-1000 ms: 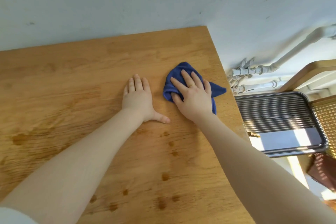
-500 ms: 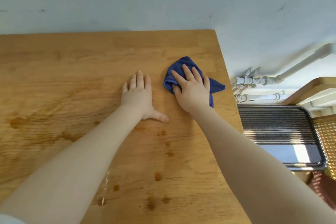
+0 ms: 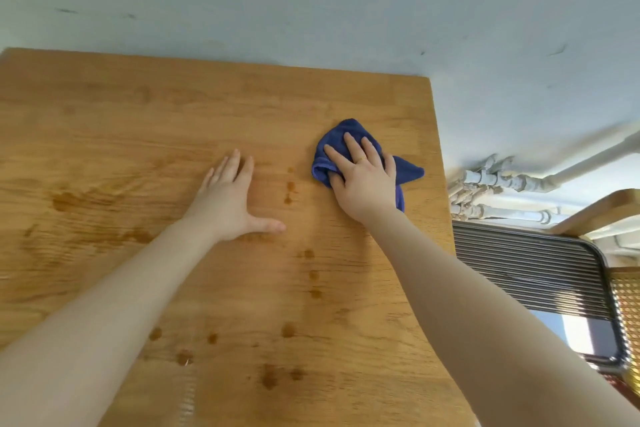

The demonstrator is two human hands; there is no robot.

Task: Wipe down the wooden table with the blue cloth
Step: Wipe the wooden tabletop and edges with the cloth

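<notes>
The wooden table (image 3: 138,121) fills the lower left of the head view, with damp streaks and several dark wet spots on it. A crumpled blue cloth (image 3: 341,135) lies near the table's far right corner. My right hand (image 3: 363,180) presses on the cloth with fingers spread over it and the thumb hooked around its left edge. My left hand (image 3: 230,201) rests flat on the bare wood to the left of the cloth, fingers together and thumb out, holding nothing.
A pale wall (image 3: 311,3) runs along the table's far edge. Past the right edge are white pipes (image 3: 502,184), a dark ribbed metal chair seat (image 3: 540,274) and a wooden chair back (image 3: 595,208).
The view has shifted, so the table's far edge now sits lower in frame. My right hand and the cloth have slid a little farther away, toward the corner. My left hand stays flat.
</notes>
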